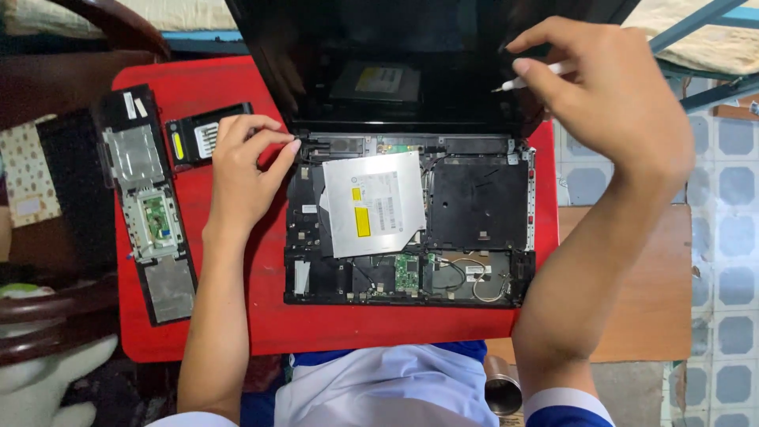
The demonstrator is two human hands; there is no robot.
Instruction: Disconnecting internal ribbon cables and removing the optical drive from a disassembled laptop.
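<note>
Two hands work an opened laptop (407, 225): left grip (241, 170) pinches its hinge corner, right grip (609, 95) holds a white tool (531, 77).

View, head-worn, single: the scene is seen from above, steeply downward and close, with the wearer's torso at the lower edge. The red bench (198, 332) is centred; an opened laptop chassis (407, 225) fills mid-frame. Tiled floor (731, 205) is glimpsed at right. No second view is supplied.
</note>
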